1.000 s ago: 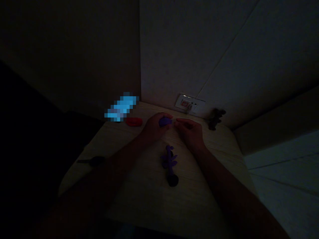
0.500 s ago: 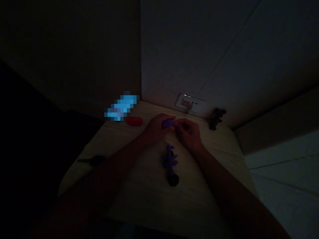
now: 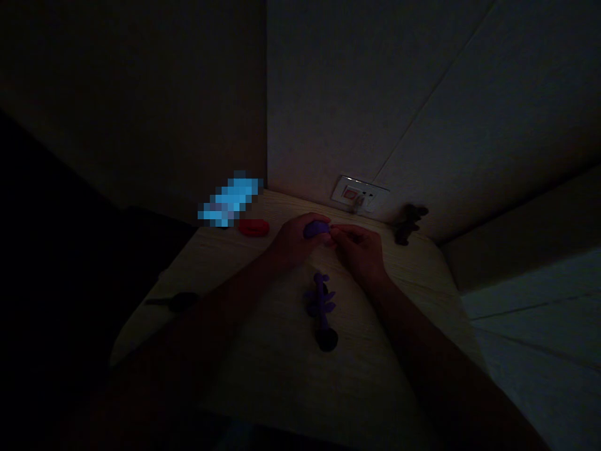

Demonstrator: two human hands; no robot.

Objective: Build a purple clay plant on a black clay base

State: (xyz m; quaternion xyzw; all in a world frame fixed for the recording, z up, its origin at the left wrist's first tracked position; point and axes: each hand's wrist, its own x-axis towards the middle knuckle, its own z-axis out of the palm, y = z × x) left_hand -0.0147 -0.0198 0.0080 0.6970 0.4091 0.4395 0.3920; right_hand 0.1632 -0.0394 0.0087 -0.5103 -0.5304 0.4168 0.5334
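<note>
In the dim head view, my left hand (image 3: 297, 241) is closed around a rounded purple lump (image 3: 316, 229) that looks like modelling clay. My right hand (image 3: 360, 250) meets it from the right, thumb and fingertips pinched at the lump's edge. Whatever small bit lies in that pinch is hidden. Nearer to me, between my forearms, a purple figure (image 3: 321, 300) with short side branches and a dark round end (image 3: 327, 339) lies on the wooden tabletop (image 3: 272, 351).
A red oval object (image 3: 254, 227) lies left of my hands, by a glowing, pixelated screen (image 3: 230, 199). A dark object with a thin handle (image 3: 181, 302) is near the left edge. At the back right stands a dark, knobbly figure (image 3: 409, 224). A wall socket (image 3: 360, 193) is behind.
My right hand has shifted slightly right, its fingers still pinched at the purple lump. The lump looks turned and a little longer. The things on the table have stayed put.
</note>
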